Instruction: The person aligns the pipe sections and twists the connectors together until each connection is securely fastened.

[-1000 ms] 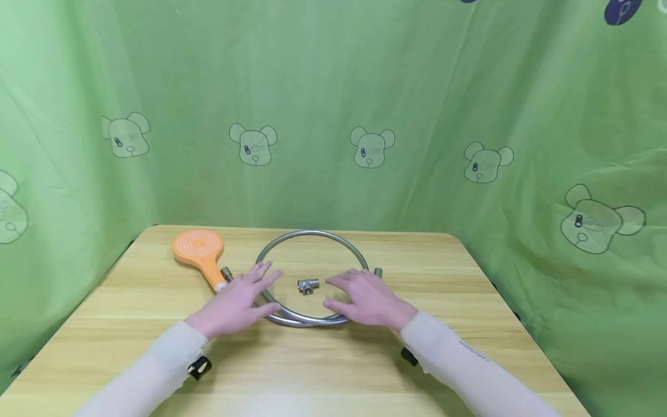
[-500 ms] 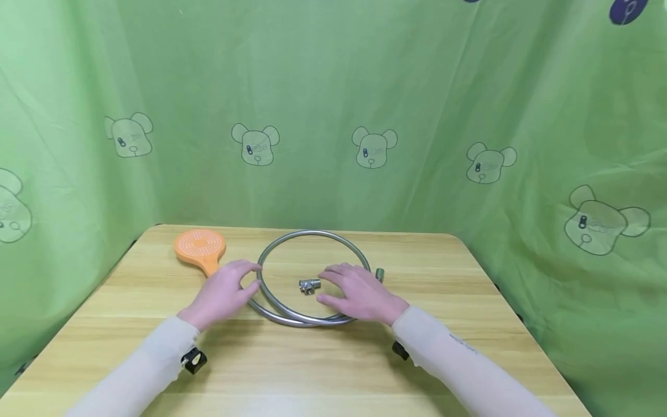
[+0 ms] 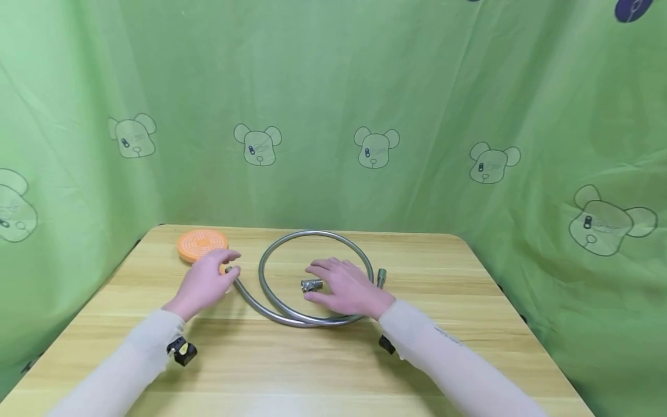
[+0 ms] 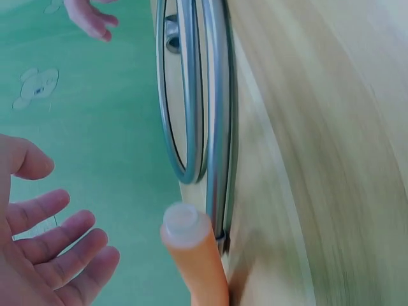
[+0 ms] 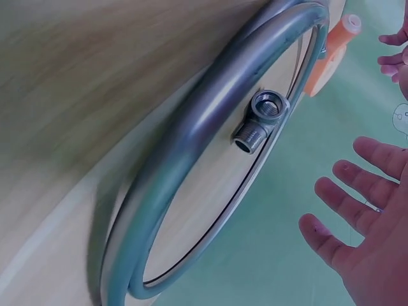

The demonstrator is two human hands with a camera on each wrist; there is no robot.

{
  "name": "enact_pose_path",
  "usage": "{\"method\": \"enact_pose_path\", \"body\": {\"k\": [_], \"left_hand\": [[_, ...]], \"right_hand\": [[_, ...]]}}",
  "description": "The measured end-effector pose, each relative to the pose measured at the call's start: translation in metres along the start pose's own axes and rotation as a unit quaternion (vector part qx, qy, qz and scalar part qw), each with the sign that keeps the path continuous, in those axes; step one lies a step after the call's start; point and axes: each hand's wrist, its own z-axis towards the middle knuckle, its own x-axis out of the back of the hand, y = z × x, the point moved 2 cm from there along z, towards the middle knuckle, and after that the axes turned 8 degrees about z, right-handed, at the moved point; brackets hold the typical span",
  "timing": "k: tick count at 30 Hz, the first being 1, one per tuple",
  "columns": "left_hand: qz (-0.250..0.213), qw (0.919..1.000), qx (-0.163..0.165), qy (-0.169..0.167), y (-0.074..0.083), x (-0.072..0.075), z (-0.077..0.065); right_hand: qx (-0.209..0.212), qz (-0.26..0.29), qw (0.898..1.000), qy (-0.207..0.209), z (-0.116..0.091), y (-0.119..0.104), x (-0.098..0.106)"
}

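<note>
Where the right hand (image 3: 346,288) hovers, metal hose (image 5: 205,115) coils.

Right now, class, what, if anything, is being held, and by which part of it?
Nothing is held: the wrist views show the left grip apart from the shower head and hose, and the right grip apart from the fitting.
</note>
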Motion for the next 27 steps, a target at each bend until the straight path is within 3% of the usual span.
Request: {"method": "enact_pose_path", "body": {"k": [8, 15, 27], "left_hand": [[-0.023, 0.9986, 0.047, 0.010, -0.023, 0.011, 0.001], [-0.031, 0.9952, 0.092, -0.012, -0.043, 0.010, 0.004], [-0.032, 0.9839, 0.170, -0.045, -0.060, 0.010, 0.009]], "right_hand": [[0.002, 0.010, 1.000, -0.011, 0.011, -0.007, -0.003], [0.006, 0.010, 1.000, -0.025, 0.022, -0.012, -0.006], [0.009, 0.014, 0.999, -0.027, 0.034, -0.015, -0.015]]}}
